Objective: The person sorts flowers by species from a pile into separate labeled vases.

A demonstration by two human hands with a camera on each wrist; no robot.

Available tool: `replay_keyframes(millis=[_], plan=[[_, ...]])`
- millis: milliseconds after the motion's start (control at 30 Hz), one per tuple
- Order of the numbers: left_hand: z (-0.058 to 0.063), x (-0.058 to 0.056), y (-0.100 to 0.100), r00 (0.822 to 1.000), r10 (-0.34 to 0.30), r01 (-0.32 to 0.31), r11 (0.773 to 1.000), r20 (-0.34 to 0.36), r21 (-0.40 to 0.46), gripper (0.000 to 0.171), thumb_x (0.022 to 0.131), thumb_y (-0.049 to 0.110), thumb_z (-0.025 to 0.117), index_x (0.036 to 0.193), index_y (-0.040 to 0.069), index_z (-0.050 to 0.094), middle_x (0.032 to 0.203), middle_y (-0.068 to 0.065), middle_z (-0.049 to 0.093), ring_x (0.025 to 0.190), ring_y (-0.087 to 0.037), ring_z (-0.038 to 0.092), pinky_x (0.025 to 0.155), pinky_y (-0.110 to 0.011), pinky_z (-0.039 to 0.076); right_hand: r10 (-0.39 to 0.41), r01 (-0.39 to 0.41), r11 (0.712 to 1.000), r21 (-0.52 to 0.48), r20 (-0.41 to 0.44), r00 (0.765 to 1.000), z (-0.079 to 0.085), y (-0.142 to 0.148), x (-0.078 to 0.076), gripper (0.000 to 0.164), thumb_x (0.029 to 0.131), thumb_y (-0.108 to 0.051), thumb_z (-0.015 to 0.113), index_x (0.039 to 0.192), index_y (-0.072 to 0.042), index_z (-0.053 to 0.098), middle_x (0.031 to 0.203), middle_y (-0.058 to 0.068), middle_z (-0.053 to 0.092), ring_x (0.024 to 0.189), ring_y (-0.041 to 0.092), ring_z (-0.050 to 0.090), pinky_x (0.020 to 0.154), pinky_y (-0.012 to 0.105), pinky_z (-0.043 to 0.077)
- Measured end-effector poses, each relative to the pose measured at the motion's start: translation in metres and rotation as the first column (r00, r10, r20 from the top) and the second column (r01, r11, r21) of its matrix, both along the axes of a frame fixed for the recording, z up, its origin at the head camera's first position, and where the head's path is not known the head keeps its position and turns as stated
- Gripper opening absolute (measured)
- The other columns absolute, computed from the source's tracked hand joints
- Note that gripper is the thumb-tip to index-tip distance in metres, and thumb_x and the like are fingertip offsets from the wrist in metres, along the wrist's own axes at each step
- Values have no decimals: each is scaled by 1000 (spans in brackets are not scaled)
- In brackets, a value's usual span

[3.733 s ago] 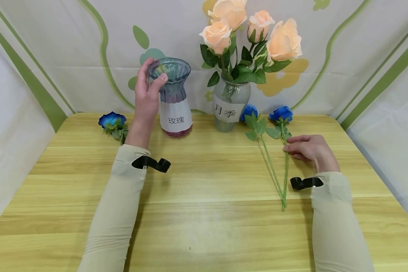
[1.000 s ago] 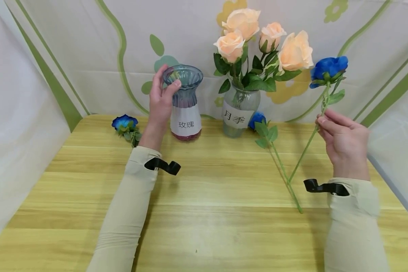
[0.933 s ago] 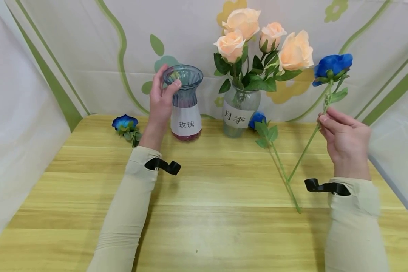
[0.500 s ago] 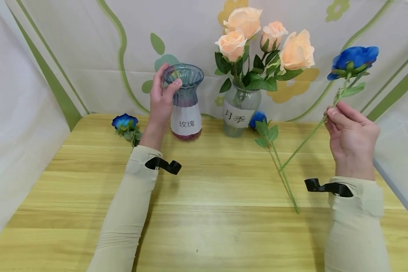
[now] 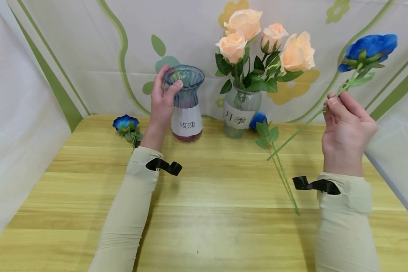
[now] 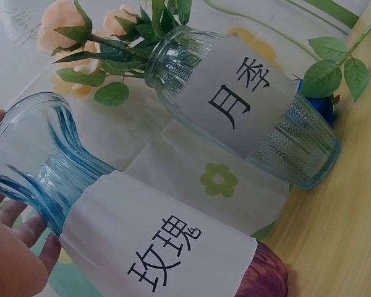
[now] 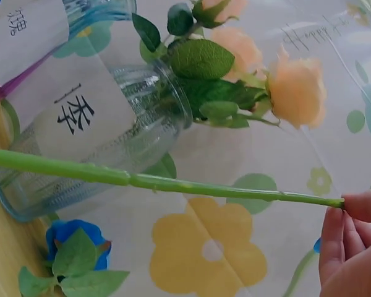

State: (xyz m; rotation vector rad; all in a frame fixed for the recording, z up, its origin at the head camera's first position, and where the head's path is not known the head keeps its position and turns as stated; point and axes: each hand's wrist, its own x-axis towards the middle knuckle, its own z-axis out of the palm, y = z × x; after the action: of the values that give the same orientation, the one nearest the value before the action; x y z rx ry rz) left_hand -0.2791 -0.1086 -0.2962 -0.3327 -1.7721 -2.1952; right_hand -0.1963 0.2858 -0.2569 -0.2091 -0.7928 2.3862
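Note:
In the head view my left hand [image 5: 162, 102] grips the neck and rim of a blue-and-purple glass vase [image 5: 187, 96], with the thumb over the rim. The vase stands upright and has a white paper label with dark characters. My right hand [image 5: 348, 128] pinches the green stem of an artificial blue rose [image 5: 370, 49] between thumb and fingers, just below its leaves. That rose is in the air, tilted, bloom at upper right and stem end down to the left. In the right wrist view the stem [image 7: 191, 187] runs left from the fingertips.
A clear labelled vase [image 5: 242, 102] with several peach roses [image 5: 246, 24] stands at the back. A second blue rose [image 5: 258, 120] lies on the wooden table [image 5: 204, 226] beside it. Another blue flower [image 5: 125, 122] lies at left, partly hidden by the left arm. A patterned curtain hangs behind.
My right hand has lifted the blue rose off the table. Over the last second the rose has risen and tilted further right, its stem end swinging up and left. The left hand stays on the vase.

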Motion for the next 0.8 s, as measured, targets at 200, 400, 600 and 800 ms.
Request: replay_keyframes(millis=[200,400,600,800], plan=[[0,0,-1,1000,0,0,1000,-3,3,73,100,24,63,166,16,33,168,0,39,151,-22,43,125,-34,34,-31,31,999,-6,2,1000,8,-13,2,42,78,30,73,116,14,72,89,21,75,78,29,79,67,34,66],[1,0,1,1000,0,0,1000,1,5,73,100,24,63,166,17,33,169,0,39,151,-23,43,126,-35,34,-93,93,996,-7,-28,995,22,-26,5,45,78,29,75,119,13,71,91,20,71,82,29,78,67,33,65],[1,1,1,1000,5,-5,1000,2,-1,72,100,24,62,166,16,34,169,0,39,151,-23,43,124,-34,34,-99,98,995,-18,-71,993,39,-40,3,47,78,27,75,122,12,69,95,21,73,84,30,76,69,32,65],[1,1,1,1000,7,-7,1000,1,0,72,100,23,63,166,15,34,168,-1,40,150,-23,44,124,-34,35,-89,88,996,-16,-87,992,49,-54,-2,46,77,27,76,120,12,70,95,22,74,88,30,77,70,32,65]])
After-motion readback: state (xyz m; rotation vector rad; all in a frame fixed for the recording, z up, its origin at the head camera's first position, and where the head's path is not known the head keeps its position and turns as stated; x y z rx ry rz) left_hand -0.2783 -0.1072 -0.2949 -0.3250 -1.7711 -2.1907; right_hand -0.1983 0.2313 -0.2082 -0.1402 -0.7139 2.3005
